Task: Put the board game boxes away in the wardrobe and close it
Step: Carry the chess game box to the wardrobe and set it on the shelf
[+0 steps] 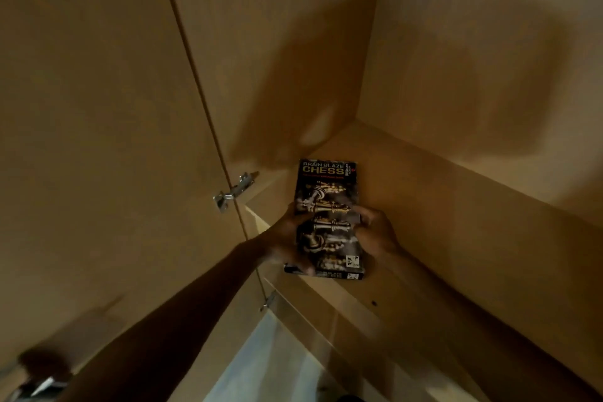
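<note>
Seen from above, looking down and forward into an open wardrobe.

Nearest, lower left: a blurred dark shape with a glint of metal, too smeared to identify. Beside it, the left forearm, reaching up and to the right toward the shelf.

Farther in, at centre: a chess box (328,222), black with gold and silver pieces printed on its lid, lying flat on the wooden shelf (456,238) inside the wardrobe. Near end of the box sat close to the shelf's front edge. Possibly a second dark box underneath, judging by a black edge at the near end; could not be told for sure.

Left hand (287,238) curled around the box's left edge, fingers closed on it. Right hand (378,232) pressed against the right edge, fingers bent over the lid, also gripping. Both hands somewhat blurred.

Left of the box: a metal hinge (233,191) joining the open door (98,108) to the wardrobe side. A smaller hinge lower down, nearer the camera.

Farthest: bare back and side panels, crossed by large soft shadows.

Progress, as a judgement: well begun but unfinished. Chess box placed on the shelf, or in the last moment of placing, not yet released. Left to do: letting go, stowing any other boxes not visible here, then shutting the door, which stood wide open.
</note>
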The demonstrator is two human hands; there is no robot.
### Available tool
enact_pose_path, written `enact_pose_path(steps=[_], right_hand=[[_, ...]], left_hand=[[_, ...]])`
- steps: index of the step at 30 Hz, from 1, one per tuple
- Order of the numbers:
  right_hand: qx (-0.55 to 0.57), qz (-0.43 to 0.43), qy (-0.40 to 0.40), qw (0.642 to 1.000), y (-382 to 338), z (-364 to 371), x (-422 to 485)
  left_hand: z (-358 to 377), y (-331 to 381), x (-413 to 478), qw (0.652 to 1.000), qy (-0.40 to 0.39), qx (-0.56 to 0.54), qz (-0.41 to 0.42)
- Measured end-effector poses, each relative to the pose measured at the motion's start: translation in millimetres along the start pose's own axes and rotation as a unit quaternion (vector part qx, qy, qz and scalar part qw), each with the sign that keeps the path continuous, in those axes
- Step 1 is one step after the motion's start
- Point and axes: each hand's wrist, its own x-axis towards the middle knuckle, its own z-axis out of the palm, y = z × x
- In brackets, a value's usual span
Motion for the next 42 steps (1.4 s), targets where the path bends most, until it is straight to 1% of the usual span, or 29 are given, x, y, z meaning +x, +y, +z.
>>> enact_pose_path(steps=[1,2,3,4,5,6,7,8,9,11,13,14,17,19,22,25,26,28,30,32,34,35,37,39,42], right_hand=[[0.003,-0.002,-0.012,1.000,3,-3,5],[0.006,-0.010,-0.022,1.000,5,-6,10],[0.003,-0.026,-0.031,0.999,7,-7,13],[-0.006,-0.045,-0.040,0.998,9,-8,15],[-0.026,-0.066,-0.048,0.996,11,-9,17],[-0.053,-0.087,-0.052,0.993,12,-8,18],[-0.081,-0.110,-0.057,0.989,14,-7,18],[-0.102,-0.132,-0.076,0.983,12,-4,17],[-0.128,-0.153,-0.098,0.975,12,-1,16],[-0.197,-0.209,-0.129,0.949,14,9,19],[-0.254,-0.235,-0.153,0.926,15,17,25],[-0.265,-0.223,-0.170,0.922,14,20,29],[-0.257,-0.185,-0.210,0.925,8,28,39],[-0.238,-0.170,-0.214,0.932,2,35,43],[-0.231,-0.162,-0.218,0.934,-1,41,45],[-0.232,-0.175,-0.216,0.932,2,42,42],[-0.226,-0.188,-0.202,0.934,3,42,40],[-0.181,-0.224,-0.147,0.946,3,43,37],[-0.098,-0.228,-0.102,0.963,2,45,29],[-0.040,-0.213,-0.097,0.971,-2,48,17],[0.005,-0.195,-0.133,0.972,-3,58,3],[0.024,-0.183,-0.164,0.969,-2,69,-6],[0.025,-0.164,-0.210,0.964,0,88,-24],[-0.008,-0.171,-0.262,0.950,4,112,-46],[-0.051,-0.176,-0.354,0.917,14,153,-89]], left_hand=[[-1,0,9,0.998,-0.011,0.056,-0.007],[-4,2,16,0.997,-0.021,0.070,-0.010],[-7,6,18,0.998,-0.021,0.057,-0.020],[-11,10,20,0.998,-0.010,0.061,-0.023],[-14,14,19,0.996,0.020,0.088,-0.020],[-16,13,17,0.982,0.065,0.177,-0.015],[-18,11,15,0.954,0.118,0.276,-0.003],[-18,7,14,0.925,0.174,0.338,-0.005],[-16,1,12,0.906,0.216,0.363,-0.010],[-10,-5,12,0.898,0.275,0.343,-0.034],[-8,-5,15,0.896,0.282,0.336,-0.063],[-7,-4,16,0.895,0.269,0.346,-0.084],[-9,-3,21,0.920,0.206,0.302,-0.143],[-11,-5,25,0.927,0.189,0.284,-0.156],[-16,-5,29,0.928,0.200,0.273,-0.159],[-19,-6,29,0.933,0.213,0.249,-0.148],[-18,-6,28,0.938,0.232,0.221,-0.135],[-10,-7,19,0.938,0.300,0.131,-0.116],[3,-10,-1,0.924,0.365,0.037,-0.109],[18,-16,-28,0.911,0.398,-0.011,-0.104],[35,-28,-59,0.898,0.419,-0.042,-0.126],[45,-37,-79,0.885,0.437,-0.065,-0.147],[65,-52,-114,0.853,0.478,-0.109,-0.180],[88,-67,-153,0.812,0.520,-0.148,-0.219],[128,-80,-223,0.748,0.569,-0.205,-0.274]])
